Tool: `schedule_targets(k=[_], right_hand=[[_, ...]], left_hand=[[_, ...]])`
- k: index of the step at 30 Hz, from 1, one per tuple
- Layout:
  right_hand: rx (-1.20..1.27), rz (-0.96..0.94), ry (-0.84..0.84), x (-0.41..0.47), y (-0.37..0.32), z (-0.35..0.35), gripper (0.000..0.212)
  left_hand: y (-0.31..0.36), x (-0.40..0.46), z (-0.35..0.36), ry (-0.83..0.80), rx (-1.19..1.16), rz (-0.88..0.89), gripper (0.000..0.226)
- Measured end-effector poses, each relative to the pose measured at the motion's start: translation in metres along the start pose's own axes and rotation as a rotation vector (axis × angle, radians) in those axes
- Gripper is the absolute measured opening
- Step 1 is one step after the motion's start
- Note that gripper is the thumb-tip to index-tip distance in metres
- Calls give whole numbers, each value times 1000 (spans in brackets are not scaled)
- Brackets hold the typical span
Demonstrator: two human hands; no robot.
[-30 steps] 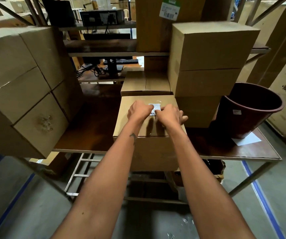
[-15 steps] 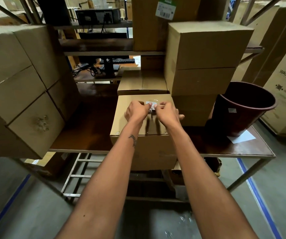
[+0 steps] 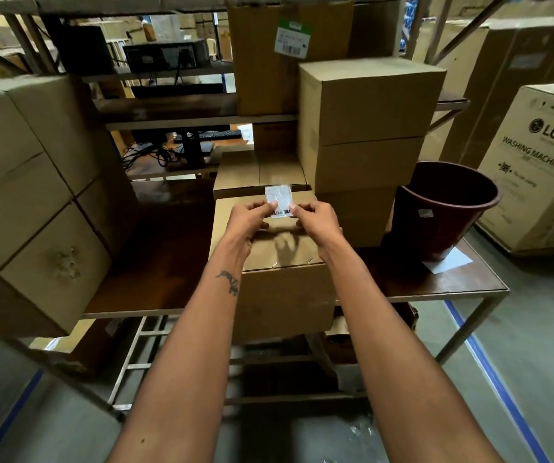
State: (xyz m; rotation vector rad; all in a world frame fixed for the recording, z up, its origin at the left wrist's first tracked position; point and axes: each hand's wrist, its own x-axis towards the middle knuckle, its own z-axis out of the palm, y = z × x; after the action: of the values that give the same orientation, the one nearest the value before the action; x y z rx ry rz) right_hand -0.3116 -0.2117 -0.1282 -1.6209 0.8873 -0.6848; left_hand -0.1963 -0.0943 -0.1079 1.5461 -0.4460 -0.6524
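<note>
Fingers of the left hand and the right hand are pinched on the lower corners of a label — it is held upright just above the cardboard box, near that box's far edge.

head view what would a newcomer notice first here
Dead centre, the left hand and right hand pinch the lower corners of a small white barcode label, holding it up over a closed cardboard box. To the right stands a dark red bucket, and beyond it a big LG washing machine carton.
</note>
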Motion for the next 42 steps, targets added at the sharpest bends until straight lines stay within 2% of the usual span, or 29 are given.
schedule_targets(k=[3,5,9,12,13,15,17,20,22,23,25,27,30,32,36,39,42], right_hand=[[40,-17,9,-2,2,-4,31],[80,-33,34,-10,-4,-7,26],[144,-153,81,-21,-11,-19,17],[-10,-269,172,-26,-9,-36,16],[-62,-308,229,-28,-9,-44,13],[-145,-372,370,-28,-4,-66,11],[-160,-382,451,-28,1,-92,12],[-102,-351,469,-24,11,-137,16],[-88,-348,491,-15,18,-170,20],[-70,-336,484,-8,21,-186,22],[-26,-291,464,11,29,-221,28],[70,-236,441,30,36,-255,35],[136,-203,394,57,44,-303,22],[91,-167,369,77,51,-330,11],[22,-3,403,128,67,-365,28],[-53,74,432,165,77,-377,26],[-193,67,436,195,88,-381,21]], left_hand=[[-3,-2,3,-15,9,45,25],[-6,-2,8,26,42,102,28],[-3,-6,23,248,439,247,33],[5,-13,43,316,603,404,30],[6,-11,51,288,595,456,30],[7,-3,71,131,460,505,25],[9,-1,98,-75,217,419,22],[18,-6,147,-269,-97,157,40],[21,-4,179,-337,-168,76,44],[21,-1,195,-362,-157,91,38],[18,7,227,-390,-100,155,21],[13,18,261,-394,-44,187,17],[9,36,315,-367,27,230,14],[5,52,349,-327,87,246,15],[3,75,405,-213,337,353,19],[4,90,431,-129,554,474,21],[5,105,447,-106,706,494,26]])
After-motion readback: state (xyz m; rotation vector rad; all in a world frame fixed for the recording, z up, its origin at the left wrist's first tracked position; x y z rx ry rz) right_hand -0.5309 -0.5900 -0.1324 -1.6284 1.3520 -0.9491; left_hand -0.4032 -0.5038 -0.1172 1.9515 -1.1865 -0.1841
